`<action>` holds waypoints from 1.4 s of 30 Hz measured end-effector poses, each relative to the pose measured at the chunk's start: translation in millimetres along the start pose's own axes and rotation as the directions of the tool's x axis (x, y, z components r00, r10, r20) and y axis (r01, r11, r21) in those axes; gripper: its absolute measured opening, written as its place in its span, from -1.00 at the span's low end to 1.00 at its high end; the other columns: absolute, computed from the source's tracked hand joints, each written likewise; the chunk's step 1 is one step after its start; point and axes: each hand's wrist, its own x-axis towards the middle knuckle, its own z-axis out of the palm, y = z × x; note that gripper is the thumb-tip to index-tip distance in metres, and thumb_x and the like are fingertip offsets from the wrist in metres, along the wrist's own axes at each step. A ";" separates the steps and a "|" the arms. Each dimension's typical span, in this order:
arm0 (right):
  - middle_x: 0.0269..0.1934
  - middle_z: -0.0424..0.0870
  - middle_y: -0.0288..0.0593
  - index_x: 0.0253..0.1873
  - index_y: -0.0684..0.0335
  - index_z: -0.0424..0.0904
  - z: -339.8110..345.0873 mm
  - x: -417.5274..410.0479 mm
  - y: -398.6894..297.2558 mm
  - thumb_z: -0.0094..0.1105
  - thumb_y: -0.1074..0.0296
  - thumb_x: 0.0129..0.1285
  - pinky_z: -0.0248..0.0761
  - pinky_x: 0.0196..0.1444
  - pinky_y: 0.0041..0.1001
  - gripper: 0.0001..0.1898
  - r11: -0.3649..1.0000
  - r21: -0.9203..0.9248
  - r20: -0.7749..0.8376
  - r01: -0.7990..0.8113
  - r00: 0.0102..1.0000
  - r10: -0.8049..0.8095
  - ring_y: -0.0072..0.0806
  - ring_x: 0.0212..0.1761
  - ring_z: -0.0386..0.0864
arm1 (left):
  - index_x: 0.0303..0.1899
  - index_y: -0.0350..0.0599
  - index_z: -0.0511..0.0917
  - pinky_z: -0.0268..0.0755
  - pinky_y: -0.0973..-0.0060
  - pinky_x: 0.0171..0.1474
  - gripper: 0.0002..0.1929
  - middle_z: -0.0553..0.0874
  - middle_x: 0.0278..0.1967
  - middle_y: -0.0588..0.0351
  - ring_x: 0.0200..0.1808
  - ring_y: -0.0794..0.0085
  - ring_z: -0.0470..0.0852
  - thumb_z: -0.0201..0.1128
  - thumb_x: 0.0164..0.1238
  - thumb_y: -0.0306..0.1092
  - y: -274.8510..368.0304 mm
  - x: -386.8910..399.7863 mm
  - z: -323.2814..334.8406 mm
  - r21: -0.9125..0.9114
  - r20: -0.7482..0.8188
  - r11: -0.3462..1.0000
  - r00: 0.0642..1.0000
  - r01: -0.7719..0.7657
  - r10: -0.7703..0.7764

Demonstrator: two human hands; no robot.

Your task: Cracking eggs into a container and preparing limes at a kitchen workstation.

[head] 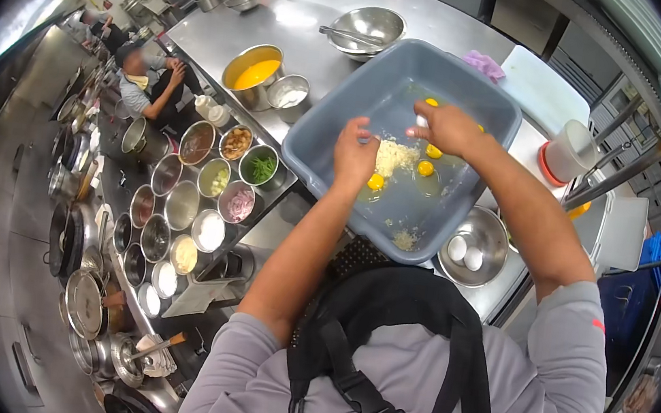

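A grey plastic tub (329, 114) stands before me, holding several raw eggs with yellow yolks (425, 168) and a heap of pale yellow crumbly paste (396, 158). Over the tub's left part is my left hand (357, 151), fingers curled and apart beside the heap; nothing shows in it. My right hand (444, 128) is over the far right part, with a small white piece, perhaps eggshell (421, 121), between thumb and fingers. Two white eggs (464, 252) lie in a steel bowl (485, 273) at the tub's near right side.
Steel bowls with tongs (367, 30) and a pot of yellow liquid (254, 72) stand beyond and left of the tub. Left are several steel containers of ingredients (211, 177). A white cutting board (546, 87) lies at right. One person (154, 85) sits farther left.
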 end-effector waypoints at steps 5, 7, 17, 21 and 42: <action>-0.22 0.68 0.02 0.09 0.10 0.41 -41.0 1.0 -25.7 0.03 -0.26 0.25 0.44 -0.10 -0.08 -0.45 0.999 -0.035 0.023 0.005 1.000 -0.005 0.02 -0.11 0.60 | 0.10 -0.07 0.48 0.55 0.50 -0.39 -0.59 0.60 -0.21 0.13 -0.32 0.49 0.60 0.29 0.19 -0.44 8.7 -5.5 -4.4 0.004 0.003 1.000 1.000 0.016 -0.016; -0.23 0.68 0.02 0.10 0.10 0.41 -54.0 5.8 -26.9 0.00 -0.28 0.26 0.44 -0.11 -0.08 -0.43 0.998 -0.065 0.018 -0.003 1.000 0.004 0.03 -0.12 0.61 | 0.10 -0.08 0.48 0.55 0.51 -0.38 -0.60 0.60 -0.21 0.13 -0.33 0.50 0.59 0.28 0.19 -0.44 15.6 -5.9 -4.7 -0.014 0.010 1.000 1.000 0.009 -0.009; -0.47 0.62 0.01 0.14 0.06 0.37 -75.7 8.0 -33.7 0.02 -0.31 0.24 0.41 -0.29 -0.12 -0.41 0.997 0.079 -0.315 0.021 0.949 0.005 0.01 -0.35 0.62 | 0.04 -0.13 0.50 0.49 0.45 -0.22 -0.61 0.64 -0.24 0.07 -0.34 0.42 0.63 0.31 0.13 -0.46 22.7 -7.5 -11.7 -0.057 -0.010 0.997 0.999 0.051 -0.052; -0.43 0.56 -0.10 0.14 0.08 0.34 -4.4 -1.8 2.0 -0.04 -0.20 0.37 0.38 -0.45 -0.39 -0.51 0.391 0.858 0.204 -0.332 0.920 0.335 -0.37 -0.49 0.51 | 0.13 -0.14 0.44 0.56 0.56 -0.39 -0.59 0.58 -0.20 0.12 -0.34 0.52 0.58 0.25 0.23 -0.45 23.8 -8.2 -10.3 -0.027 0.031 0.999 0.999 0.028 -0.028; 0.10 0.55 0.17 0.32 0.37 0.29 -1.7 -446.1 264.5 0.07 0.19 0.39 0.37 0.08 -0.34 -0.48 0.363 0.306 -0.703 -0.880 0.049 0.710 -0.04 -0.01 0.57 | 0.11 -0.12 0.35 0.52 0.50 -0.30 -0.66 0.59 -0.27 0.06 -0.31 0.40 0.60 0.18 0.34 -0.48 73.5 1.1 -56.3 -0.757 -0.043 0.653 0.999 -0.029 -0.005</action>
